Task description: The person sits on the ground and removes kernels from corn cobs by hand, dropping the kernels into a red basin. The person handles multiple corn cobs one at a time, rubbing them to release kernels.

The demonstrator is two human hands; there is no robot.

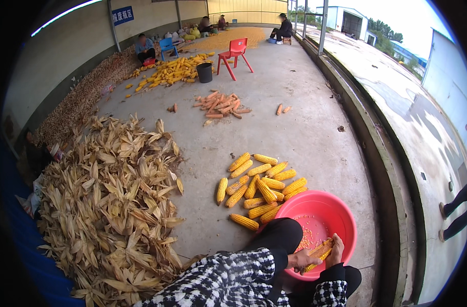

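Note:
A partly shelled ear of corn point(321, 251) is held over a pink plastic basin point(343, 207) between my knees. My left hand point(303, 259) grips the near left end of the ear. Around its far right end my right hand point(335, 249) is closed. A strip of the ear is bare cob, with yellow kernels left along its lower side. Loose corn kernels point(308, 234) lie scattered on the basin's bottom. Just beyond the basin, several whole husked ears of corn point(252, 188) rest in a loose heap on the concrete floor.
Dry corn husks point(122, 207) form a big pile at left. Bare cobs point(222, 104) lie ahead, before a black bucket point(204, 73) and a red chair point(233, 53). Several people sit farther back near more corn. A gutter point(390, 184) runs along the right; a person's legs point(458, 209) show beyond it.

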